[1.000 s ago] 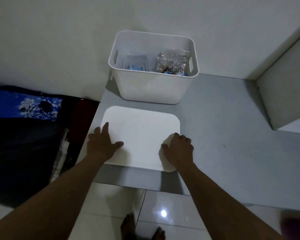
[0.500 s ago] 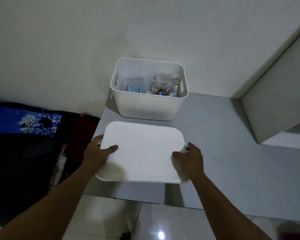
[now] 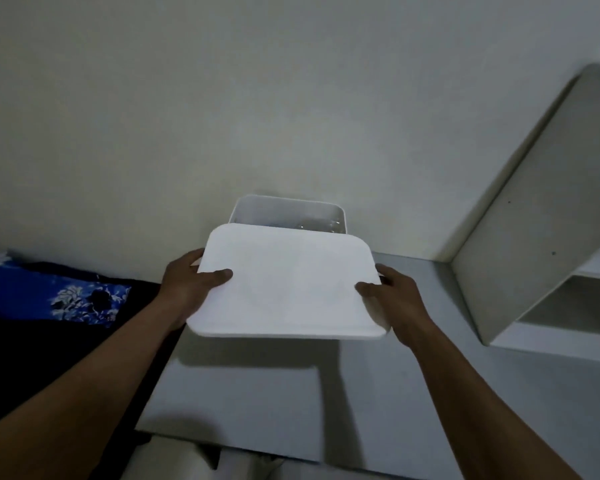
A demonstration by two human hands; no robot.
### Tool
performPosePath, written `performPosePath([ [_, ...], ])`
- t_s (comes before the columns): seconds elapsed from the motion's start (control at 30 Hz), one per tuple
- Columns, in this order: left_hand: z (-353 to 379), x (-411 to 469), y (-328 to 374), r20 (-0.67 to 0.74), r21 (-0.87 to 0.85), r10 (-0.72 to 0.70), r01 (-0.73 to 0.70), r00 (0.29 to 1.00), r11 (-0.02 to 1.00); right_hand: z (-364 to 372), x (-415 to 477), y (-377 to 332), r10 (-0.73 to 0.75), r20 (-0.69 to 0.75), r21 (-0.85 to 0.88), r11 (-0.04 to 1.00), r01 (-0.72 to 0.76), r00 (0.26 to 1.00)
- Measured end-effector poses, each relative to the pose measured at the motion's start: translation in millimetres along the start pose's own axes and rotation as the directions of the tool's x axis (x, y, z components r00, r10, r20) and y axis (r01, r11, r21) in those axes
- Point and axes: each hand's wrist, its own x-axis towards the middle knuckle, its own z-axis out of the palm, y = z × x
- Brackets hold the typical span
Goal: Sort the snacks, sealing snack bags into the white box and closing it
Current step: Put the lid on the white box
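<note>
I hold the flat white lid (image 3: 286, 285) in the air with both hands, a little in front of and above the white box (image 3: 288, 211). My left hand (image 3: 187, 284) grips its left edge, thumb on top. My right hand (image 3: 392, 292) grips its right edge, thumb on top too. The lid hides most of the box; only the far rim and inner back wall show. Behind the lid's far edge a clear snack bag (image 3: 321, 225) peeks out inside the box.
The box stands against the wall at the back of a grey table (image 3: 378, 393). A white shelf unit (image 3: 534, 237) rises at the right. Dark and blue floral fabric (image 3: 59, 296) lies left of the table.
Both hands took the lid by its sides, lifted it off the table and carried it up toward the box. The view tilted upward, so the floor has dropped out of sight.
</note>
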Motion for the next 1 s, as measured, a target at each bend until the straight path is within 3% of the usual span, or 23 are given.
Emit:
performPosePath([
  [0.43, 27, 134, 33, -0.031, 0.176, 0.075, -0.068, 0.997, 0.982, 54, 124, -45, -0.079, -0.042, -0.114, 0.991, 0.074, 0.996],
  [0.63, 45, 210, 17, 0.016, 0.259, 0.053, -0.055, 0.998, 0.964, 86, 190, -37, -0.087, -0.078, -0.291, 0.955, 0.06, 0.993],
  [0.83, 60, 245, -9, 0.097, 0.329, 0.009, -0.041, 0.995, 0.943, 101, 221, -8, -0.002, -0.046, -0.447, 0.895, -0.019, 0.999],
  [1.0, 70, 261, -19, 0.113, 0.403, -0.004, -0.042, 0.994, 0.914, 112, 229, 0, -0.056, -0.031, -0.555, 0.832, 0.029, 0.998],
])
